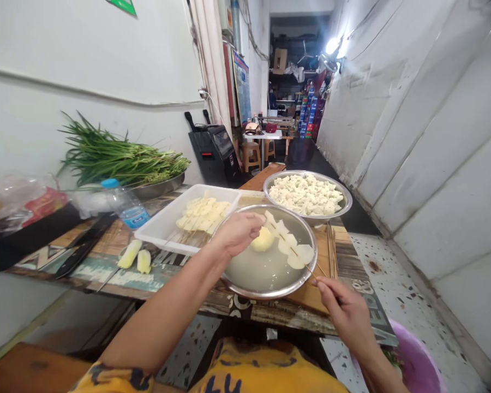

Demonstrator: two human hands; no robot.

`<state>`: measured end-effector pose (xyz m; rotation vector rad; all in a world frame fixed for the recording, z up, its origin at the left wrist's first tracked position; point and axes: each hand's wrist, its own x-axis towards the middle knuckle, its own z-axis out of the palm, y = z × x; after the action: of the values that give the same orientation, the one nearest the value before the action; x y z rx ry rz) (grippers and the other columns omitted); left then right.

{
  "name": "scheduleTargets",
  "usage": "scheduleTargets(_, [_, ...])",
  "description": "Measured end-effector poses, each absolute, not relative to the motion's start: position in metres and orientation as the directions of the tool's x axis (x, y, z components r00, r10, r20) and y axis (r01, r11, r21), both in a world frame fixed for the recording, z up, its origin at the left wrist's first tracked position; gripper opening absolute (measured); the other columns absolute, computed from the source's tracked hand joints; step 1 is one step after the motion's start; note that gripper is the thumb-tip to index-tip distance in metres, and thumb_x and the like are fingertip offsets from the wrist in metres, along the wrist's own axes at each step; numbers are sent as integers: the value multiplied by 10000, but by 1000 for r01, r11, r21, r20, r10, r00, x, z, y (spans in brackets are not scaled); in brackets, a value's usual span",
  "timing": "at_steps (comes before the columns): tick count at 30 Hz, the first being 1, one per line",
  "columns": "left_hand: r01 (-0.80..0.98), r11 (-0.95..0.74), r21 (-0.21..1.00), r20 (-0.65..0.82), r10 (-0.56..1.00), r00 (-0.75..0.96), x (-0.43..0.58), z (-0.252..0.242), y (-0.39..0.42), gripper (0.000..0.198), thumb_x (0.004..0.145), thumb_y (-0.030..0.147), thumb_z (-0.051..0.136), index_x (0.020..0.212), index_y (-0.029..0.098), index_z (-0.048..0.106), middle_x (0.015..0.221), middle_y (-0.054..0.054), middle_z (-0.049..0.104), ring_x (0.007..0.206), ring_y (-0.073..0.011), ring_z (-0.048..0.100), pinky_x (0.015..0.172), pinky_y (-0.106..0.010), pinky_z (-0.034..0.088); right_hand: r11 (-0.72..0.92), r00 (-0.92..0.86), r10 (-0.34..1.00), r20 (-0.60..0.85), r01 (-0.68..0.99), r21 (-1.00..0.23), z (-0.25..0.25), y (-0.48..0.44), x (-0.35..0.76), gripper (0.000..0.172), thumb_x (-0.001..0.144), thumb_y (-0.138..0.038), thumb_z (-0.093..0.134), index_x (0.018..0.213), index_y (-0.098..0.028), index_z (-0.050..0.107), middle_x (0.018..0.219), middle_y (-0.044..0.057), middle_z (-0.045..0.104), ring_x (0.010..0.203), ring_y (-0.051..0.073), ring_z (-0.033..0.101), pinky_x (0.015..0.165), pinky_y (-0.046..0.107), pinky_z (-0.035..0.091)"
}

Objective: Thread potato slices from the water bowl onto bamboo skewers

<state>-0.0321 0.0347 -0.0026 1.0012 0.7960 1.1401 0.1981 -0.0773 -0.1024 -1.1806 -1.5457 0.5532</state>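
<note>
My right hand (346, 311) is closed on the lower end of a thin wooden skewer (309, 269). Several pale, thin slices (288, 243), apparently potato, are threaded along it over a steel basin (270, 292) of cloudy water. At the skewer's far end, my left hand (241, 232) pinches the topmost slice between thumb and fingers. A round, peeled yellowish potato (262, 240) lies in the basin, partly behind the slices. Left of the basin, a white plastic tray (157, 232) contains more skewers of slices (202, 213). Bare skewers (333, 251) lie on a wooden board right of the basin.
Behind the basin stands a steel bowl of whitish pieces (305, 195). Along the left are a water bottle (125, 204), a black-handled knife (76, 256), cut vegetable stubs (130, 254) and a heap of green stalks (118, 161). A purple tub (419, 355) stands below right.
</note>
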Motion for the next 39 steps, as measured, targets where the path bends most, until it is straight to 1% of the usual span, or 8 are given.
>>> scheduleTargets(4, [-357, 121, 926, -33, 969, 243, -31, -4, 35, 211, 589, 140, 699, 523, 109, 501, 496, 50, 345, 476, -38, 276, 451, -176, 192, 624, -88, 578, 811, 689, -370, -113, -78, 200, 202, 800, -129, 598, 968, -191, 693, 884, 69, 734, 756, 164, 681, 685, 239, 523])
scheduleTargets(9, [-384, 103, 917, -14, 973, 229, -30, -3, 35, 180, 601, 127, 680, 531, 101, 516, 504, 41, 360, 478, -42, 283, 450, -181, 193, 153, -23, 988, 152, 51, -987, -101, -77, 199, 224, 842, -396, 586, 833, -175, 628, 448, -73, 419, 337, 54, 348, 345, 169, 331])
scheduleTargets(13, [-403, 88, 911, 2, 976, 218, -29, -3, 35, 173, 599, 114, 679, 525, 95, 524, 518, 34, 380, 485, -40, 296, 457, -185, 191, -374, -363, 904, -223, -425, -824, -91, -77, 197, 329, 705, -445, 730, 751, -190, 528, 446, -151, 149, 332, 3, 18, 271, 139, 119])
scheduleTargets(19, [-397, 75, 915, 3, 981, 192, -29, -7, 35, 181, 606, 120, 685, 520, 99, 527, 501, 35, 382, 474, -39, 293, 458, -190, 188, 190, 24, 981, 194, 125, -974, -104, -81, 197, 229, 830, -403, 602, 854, -184, 662, 475, -47, 474, 389, 77, 427, 393, 192, 381])
scheduleTargets(23, [-398, 75, 914, -16, 989, 150, -28, -9, 36, 164, 633, 105, 656, 526, 99, 532, 485, 35, 382, 466, -41, 304, 455, -183, 207, 545, 0, 727, 687, 609, -576, -113, -79, 199, 169, 808, -232, 604, 933, -203, 715, 885, 85, 723, 789, 199, 672, 711, 290, 527])
scheduleTargets(28, [-459, 94, 883, -32, 990, 141, -26, -12, 36, 127, 634, 109, 676, 576, 86, 565, 523, 30, 409, 475, -36, 324, 448, -171, 214, 234, 66, 966, 250, 188, -954, -105, -79, 188, 266, 859, -411, 547, 894, -172, 661, 465, -49, 421, 396, 86, 390, 392, 210, 315])
scheduleTargets(32, [-510, 95, 855, -33, 991, 129, -21, -22, 32, 246, 625, 261, 764, 720, 76, 632, 702, -18, 540, 515, -26, 360, 457, -165, 226, -39, -40, 999, -29, -262, -964, -98, -78, 179, 322, 808, -487, 614, 830, -169, 577, 485, -118, 182, 400, 28, 132, 391, 179, 121])
scheduleTargets(39, [-495, 123, 860, 8, 967, 254, -7, -38, 23, 418, 526, 414, 841, 684, 97, 619, 614, 25, 465, 512, -34, 351, 470, -191, 198, -62, -22, 998, -59, -181, -982, -100, -76, 181, 382, 771, -537, 640, 852, -172, 564, 500, -105, 199, 440, 42, 146, 415, 195, 122])
